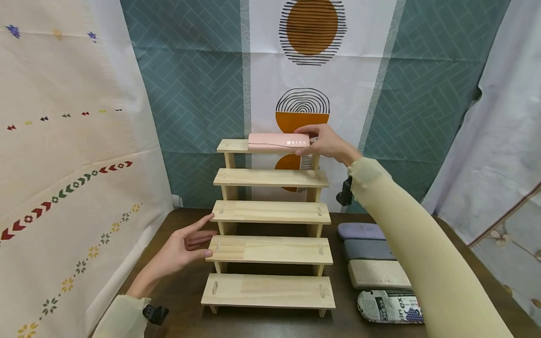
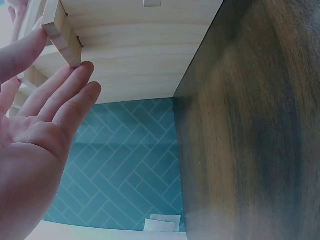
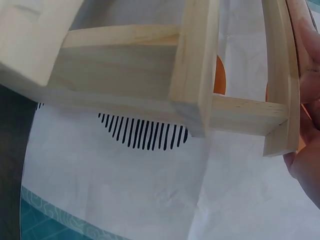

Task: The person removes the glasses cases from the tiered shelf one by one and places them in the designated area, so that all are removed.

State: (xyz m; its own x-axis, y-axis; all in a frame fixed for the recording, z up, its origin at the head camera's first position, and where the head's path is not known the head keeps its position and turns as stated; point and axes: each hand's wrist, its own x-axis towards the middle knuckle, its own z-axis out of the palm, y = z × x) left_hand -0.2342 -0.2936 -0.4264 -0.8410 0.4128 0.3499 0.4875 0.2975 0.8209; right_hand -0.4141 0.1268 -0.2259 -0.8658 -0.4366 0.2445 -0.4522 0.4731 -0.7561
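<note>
Up top, right hand (image 1: 327, 143) gripping pink case (image 1: 278, 141), shelf edge (image 1: 230, 146)

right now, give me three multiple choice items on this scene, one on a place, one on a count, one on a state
1. Where does the pink case lie?
A. on the top step of the wooden stepped shelf
B. on the bottom step
C. on the table beside the other cases

2. How many cases lie in the row on the table to the right of the shelf?
A. two
B. four
C. six

3. How is the left hand held?
A. clenched in a fist
B. wrapped round a case
C. fingers straight, touching the left ends of the steps

Answers:
1. A: the head view shows it on the highest step, with the right hand holding its right end.
2. B: purple, grey, cream and newsprint-patterned cases lie there.
3. C: the left wrist view shows straight fingers against a step's edge.
</note>
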